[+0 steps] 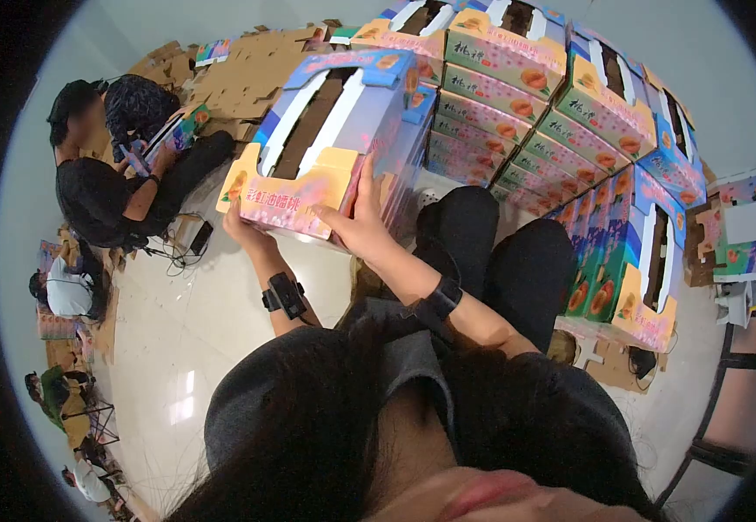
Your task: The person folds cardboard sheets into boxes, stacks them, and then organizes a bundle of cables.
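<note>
I hold a colourful cardboard fruit box with peach pictures and an open slotted top in front of me. My left hand grips its near left underside. Pressed against the near right face of the box is my right hand, fingers spread upward. Both wrists wear black bands. The box is level with the top of a stack of like boxes just behind it.
More folded boxes stand stacked at the right. Flat cardboard sheets lie on the floor at the back. A seated person in black works on a box at the left. Other people sit further left. A chair stands at right.
</note>
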Demonstrator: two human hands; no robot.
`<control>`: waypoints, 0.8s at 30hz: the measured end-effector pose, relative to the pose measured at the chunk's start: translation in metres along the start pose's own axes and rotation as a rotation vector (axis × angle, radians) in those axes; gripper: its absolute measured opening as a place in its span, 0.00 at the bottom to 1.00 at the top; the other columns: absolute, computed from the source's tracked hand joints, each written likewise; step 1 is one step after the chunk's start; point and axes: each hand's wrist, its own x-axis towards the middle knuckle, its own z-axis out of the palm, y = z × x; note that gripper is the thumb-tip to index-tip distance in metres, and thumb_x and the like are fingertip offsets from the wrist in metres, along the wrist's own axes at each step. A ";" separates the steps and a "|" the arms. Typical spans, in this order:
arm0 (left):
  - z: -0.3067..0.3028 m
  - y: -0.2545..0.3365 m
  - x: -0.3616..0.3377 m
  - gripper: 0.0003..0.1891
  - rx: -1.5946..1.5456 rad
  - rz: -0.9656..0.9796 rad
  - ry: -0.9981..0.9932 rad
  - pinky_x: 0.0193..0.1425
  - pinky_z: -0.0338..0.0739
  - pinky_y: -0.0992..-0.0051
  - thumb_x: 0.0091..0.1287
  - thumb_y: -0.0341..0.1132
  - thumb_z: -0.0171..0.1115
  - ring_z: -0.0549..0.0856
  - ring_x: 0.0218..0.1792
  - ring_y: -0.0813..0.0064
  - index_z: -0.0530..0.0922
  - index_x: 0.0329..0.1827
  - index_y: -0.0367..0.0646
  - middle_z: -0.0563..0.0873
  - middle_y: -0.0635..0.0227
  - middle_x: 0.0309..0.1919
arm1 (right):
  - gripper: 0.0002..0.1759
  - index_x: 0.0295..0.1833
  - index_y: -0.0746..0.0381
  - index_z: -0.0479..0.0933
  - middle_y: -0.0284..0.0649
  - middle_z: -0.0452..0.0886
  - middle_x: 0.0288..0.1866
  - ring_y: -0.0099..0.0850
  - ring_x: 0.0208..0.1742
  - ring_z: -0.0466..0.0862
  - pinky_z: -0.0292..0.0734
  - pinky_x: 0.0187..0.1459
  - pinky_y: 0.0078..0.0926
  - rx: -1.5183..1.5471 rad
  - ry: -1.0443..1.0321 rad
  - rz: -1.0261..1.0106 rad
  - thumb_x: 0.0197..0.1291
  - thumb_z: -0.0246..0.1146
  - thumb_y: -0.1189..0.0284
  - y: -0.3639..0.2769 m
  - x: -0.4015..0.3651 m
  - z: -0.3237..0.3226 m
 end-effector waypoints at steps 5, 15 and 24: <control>0.030 0.026 -0.038 0.31 -0.258 -0.062 -0.136 0.54 0.77 0.60 0.62 0.50 0.49 0.82 0.51 0.62 0.67 0.64 0.39 0.80 0.58 0.51 | 0.70 0.75 0.61 0.24 0.78 0.26 0.70 0.68 0.74 0.29 0.31 0.68 0.63 -0.267 0.056 -0.219 0.46 0.72 0.51 -0.037 -0.020 0.002; 0.043 0.057 -0.033 0.30 -0.081 0.305 -0.104 0.47 0.82 0.65 0.57 0.42 0.53 0.83 0.46 0.62 0.66 0.59 0.31 0.79 0.53 0.46 | 0.53 0.73 0.60 0.36 0.52 0.66 0.63 0.39 0.58 0.78 0.80 0.52 0.34 0.717 -0.127 0.407 0.54 0.69 0.74 -0.062 0.000 -0.056; 0.059 0.062 -0.045 0.23 -0.100 0.318 -0.105 0.46 0.82 0.66 0.60 0.39 0.52 0.83 0.44 0.63 0.65 0.55 0.33 0.76 0.52 0.48 | 0.40 0.68 0.61 0.52 0.45 0.75 0.54 0.34 0.52 0.81 0.81 0.51 0.31 0.798 -0.124 0.428 0.54 0.66 0.76 -0.043 -0.008 -0.069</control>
